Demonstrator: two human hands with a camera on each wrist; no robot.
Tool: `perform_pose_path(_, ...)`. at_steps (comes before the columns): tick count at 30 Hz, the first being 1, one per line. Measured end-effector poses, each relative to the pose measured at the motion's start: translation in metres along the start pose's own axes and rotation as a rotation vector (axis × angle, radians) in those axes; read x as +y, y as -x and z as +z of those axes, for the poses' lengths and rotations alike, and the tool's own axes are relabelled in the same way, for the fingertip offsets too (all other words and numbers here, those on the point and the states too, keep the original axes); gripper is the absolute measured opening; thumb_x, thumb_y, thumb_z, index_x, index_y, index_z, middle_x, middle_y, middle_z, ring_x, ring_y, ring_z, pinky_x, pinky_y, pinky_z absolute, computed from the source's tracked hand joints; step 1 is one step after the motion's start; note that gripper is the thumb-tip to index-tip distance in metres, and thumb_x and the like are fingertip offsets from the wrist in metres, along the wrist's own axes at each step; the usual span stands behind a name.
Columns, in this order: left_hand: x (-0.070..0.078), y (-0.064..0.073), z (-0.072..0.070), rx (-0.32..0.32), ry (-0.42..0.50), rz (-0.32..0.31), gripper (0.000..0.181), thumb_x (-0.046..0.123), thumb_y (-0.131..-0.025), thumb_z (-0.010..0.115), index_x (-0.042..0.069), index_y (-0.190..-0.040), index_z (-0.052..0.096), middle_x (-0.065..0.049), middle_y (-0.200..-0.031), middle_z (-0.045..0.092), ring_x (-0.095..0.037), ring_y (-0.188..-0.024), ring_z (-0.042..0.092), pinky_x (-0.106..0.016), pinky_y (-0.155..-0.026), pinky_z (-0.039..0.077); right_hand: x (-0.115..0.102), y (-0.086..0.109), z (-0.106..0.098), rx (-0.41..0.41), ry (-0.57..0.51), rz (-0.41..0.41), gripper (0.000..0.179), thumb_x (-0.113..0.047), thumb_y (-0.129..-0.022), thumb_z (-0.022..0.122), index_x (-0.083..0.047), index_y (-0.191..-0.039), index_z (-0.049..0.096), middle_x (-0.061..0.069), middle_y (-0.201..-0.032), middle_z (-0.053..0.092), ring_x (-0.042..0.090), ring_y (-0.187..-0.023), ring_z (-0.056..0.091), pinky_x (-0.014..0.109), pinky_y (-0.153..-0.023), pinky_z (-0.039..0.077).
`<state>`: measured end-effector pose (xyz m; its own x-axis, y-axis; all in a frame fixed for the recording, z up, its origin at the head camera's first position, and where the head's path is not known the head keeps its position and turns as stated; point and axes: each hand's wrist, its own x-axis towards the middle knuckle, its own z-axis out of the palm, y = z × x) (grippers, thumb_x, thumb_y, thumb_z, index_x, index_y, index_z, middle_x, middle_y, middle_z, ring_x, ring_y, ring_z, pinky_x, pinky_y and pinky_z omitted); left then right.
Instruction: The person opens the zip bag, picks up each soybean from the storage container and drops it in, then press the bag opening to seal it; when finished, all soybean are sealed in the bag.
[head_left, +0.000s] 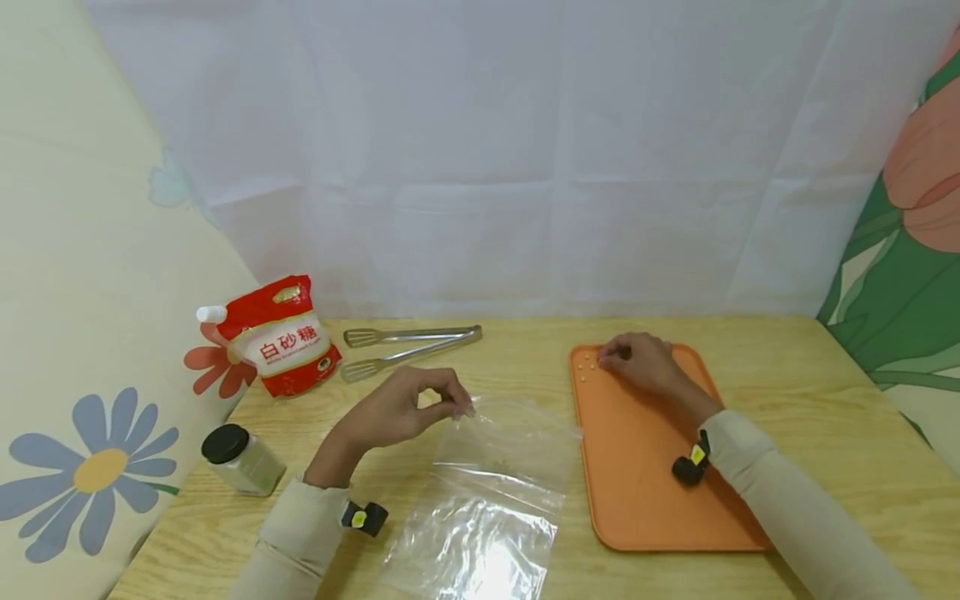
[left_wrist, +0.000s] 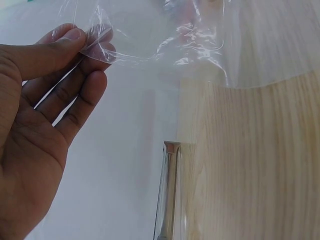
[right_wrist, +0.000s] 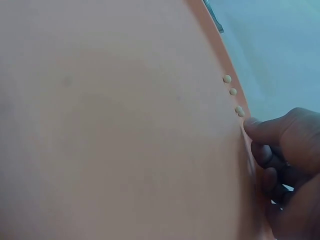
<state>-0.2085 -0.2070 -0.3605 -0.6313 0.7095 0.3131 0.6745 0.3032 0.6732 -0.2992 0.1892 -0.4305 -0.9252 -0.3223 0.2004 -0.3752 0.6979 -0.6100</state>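
Note:
My left hand (head_left: 408,408) pinches the top edge of a clear plastic zip bag (head_left: 487,517) between thumb and fingers. In the left wrist view, the film of the bag rises between the fingertips, while the lower part lies on the table in the head view. At the far left corner of the orange tray (head_left: 645,483), my right hand (head_left: 641,360) reaches down with curled fingers and the thumb close to the forefinger. Several small, pale, round beans (right_wrist: 233,92) lie there beside its fingertips. Whether a bean is between those fingertips is hidden.
Metal tongs (head_left: 408,337) lie behind the left hand. A red and white sugar pouch (head_left: 281,337) with a white cap stands at the back left. A jar with a black lid (head_left: 243,458) tilts near the left edge of the table. A white cloth (head_left: 480,167) hangs behind.

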Motion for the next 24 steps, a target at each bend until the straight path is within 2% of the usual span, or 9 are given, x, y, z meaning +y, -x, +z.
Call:
perform_pose_path(2,0.0,0.0,0.0,-0.001,0.003,0.005,0.016,0.005,-0.095,0.068,0.019,-0.1,0.069,0.001,-0.096,0.073,-0.013,-0.086,0.068,-0.034,-0.082,0.055,-0.001,0.001,0.0,-0.005,-0.013,0.002,0.014,-0.03,-0.096,0.07,-0.019,-0.103,0.076,-0.004,-0.096,0.072,0.021,-0.09,0.063,0.055,-0.09,0.029)
perform_pose_path(4,-0.001,0.001,0.001,-0.002,0.003,0.006,0.016,0.005,-0.095,0.068,0.02,-0.1,0.069,0.001,-0.096,0.073,-0.013,-0.086,0.068,-0.034,-0.082,0.055,-0.005,0.003,-0.001,-0.014,-0.051,0.006,0.016,-0.03,-0.097,0.07,-0.017,-0.105,0.076,-0.003,-0.097,0.072,0.02,-0.089,0.064,0.054,-0.091,0.035)
perform_pose_path(7,-0.001,0.001,0.0,-0.004,0.007,0.005,0.016,0.004,-0.095,0.068,0.019,-0.1,0.069,-0.001,-0.096,0.073,-0.014,-0.086,0.068,-0.034,-0.082,0.055,-0.013,0.005,-0.003,-0.037,-0.134,-0.01,0.02,-0.032,-0.097,0.07,-0.015,-0.107,0.075,-0.001,-0.098,0.07,0.019,-0.085,0.061,0.043,-0.08,0.046)
perform_pose_path(9,-0.001,0.0,0.0,-0.004,0.007,0.001,0.015,0.004,-0.095,0.068,0.018,-0.1,0.069,-0.002,-0.096,0.073,-0.013,-0.085,0.068,-0.034,-0.082,0.056,-0.019,0.007,-0.005,-0.065,-0.213,-0.023,0.025,-0.035,-0.097,0.069,-0.013,-0.109,0.074,0.0,-0.099,0.069,0.021,-0.085,0.06,0.039,-0.07,0.05)
perform_pose_path(10,-0.001,0.0,-0.001,-0.006,0.008,0.0,0.015,0.003,-0.095,0.068,0.018,-0.1,0.069,-0.002,-0.096,0.073,-0.014,-0.085,0.068,-0.034,-0.082,0.056,-0.023,0.008,-0.006,-0.078,-0.243,-0.033,0.028,-0.036,-0.096,0.069,-0.013,-0.11,0.074,0.0,-0.1,0.069,0.022,-0.084,0.059,0.038,-0.069,0.05)
perform_pose_path(14,0.001,-0.001,-0.001,-0.008,0.006,-0.004,0.015,0.003,-0.095,0.068,0.018,-0.1,0.069,-0.003,-0.096,0.073,-0.013,-0.085,0.068,-0.033,-0.082,0.055,-0.038,0.015,-0.009,-0.134,-0.37,-0.062,0.035,-0.04,-0.096,0.068,-0.009,-0.114,0.073,0.002,-0.103,0.069,0.026,-0.089,0.059,0.041,-0.074,0.05)
perform_pose_path(16,0.002,-0.001,-0.001,-0.008,0.003,-0.004,0.015,0.003,-0.095,0.069,0.018,-0.1,0.069,-0.002,-0.096,0.073,-0.013,-0.085,0.068,-0.033,-0.082,0.055,-0.047,0.02,-0.009,-0.162,-0.436,-0.084,0.034,-0.036,-0.097,0.068,-0.006,-0.114,0.072,0.005,-0.106,0.069,0.027,-0.092,0.059,0.044,-0.078,0.05)
perform_pose_path(21,0.003,-0.002,0.0,-0.007,0.002,-0.003,0.015,0.003,-0.095,0.069,0.017,-0.1,0.07,0.001,-0.096,0.073,-0.014,-0.085,0.068,-0.033,-0.082,0.055,-0.064,0.031,-0.006,-0.234,-0.585,-0.168,0.019,-0.021,-0.099,0.067,-0.005,-0.108,0.071,0.015,-0.107,0.066,0.027,-0.097,0.06,0.049,-0.084,0.051)
perform_pose_path(24,0.003,-0.002,0.0,-0.008,0.002,-0.002,0.015,0.003,-0.094,0.069,0.018,-0.1,0.07,0.001,-0.096,0.073,-0.014,-0.085,0.068,-0.033,-0.082,0.055,-0.071,0.036,-0.003,-0.261,-0.599,-0.206,0.013,-0.018,-0.099,0.066,-0.008,-0.106,0.071,0.016,-0.106,0.067,0.026,-0.095,0.06,0.045,-0.083,0.052)
